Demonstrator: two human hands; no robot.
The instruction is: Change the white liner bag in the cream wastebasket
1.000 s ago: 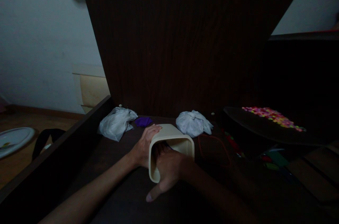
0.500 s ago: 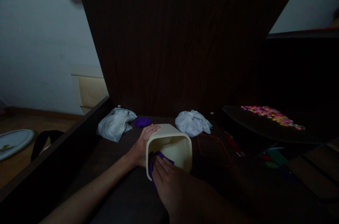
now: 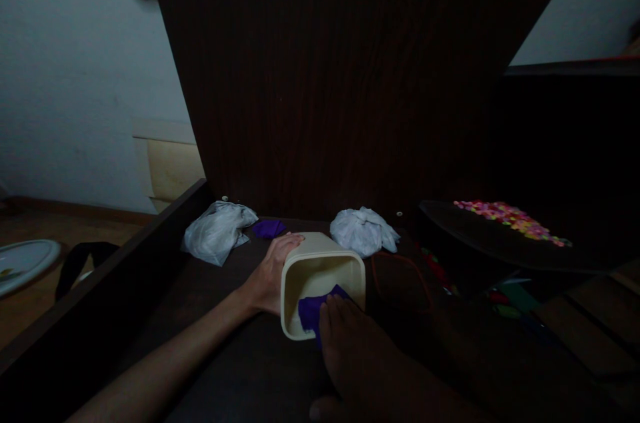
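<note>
A cream plastic bin [image 3: 320,244] lies on its side on the dark wooden surface, its mouth facing me. My left hand [image 3: 273,273] grips the bin's left outer wall, fingers curled over the upper side. Inside the mouth, my right hand [image 3: 345,336] presses a purple cloth [image 3: 315,308] against the lower inner wall, its fingers over the cloth. Behind the bin lies a second piece of purple cloth [image 3: 269,229]. Two knotted or crumpled pale plastic bags rest by the back panel, the left bag [image 3: 217,233] and the right bag [image 3: 364,232].
A tall dark wooden panel [image 3: 320,90] rises behind, with a raised side board [image 3: 125,263] at left. To the right, a dark curved shelf [image 3: 480,250] carries a colourful beaded strip [image 3: 510,220]. An orange cord loop [image 3: 400,263] lies right of the bin. A white oval object [image 3: 30,260] is on the floor.
My right hand has moved the purple cloth from the bin's left inner side rightward along the lower wall. The bin has shifted slightly right; my left hand still holds it.
</note>
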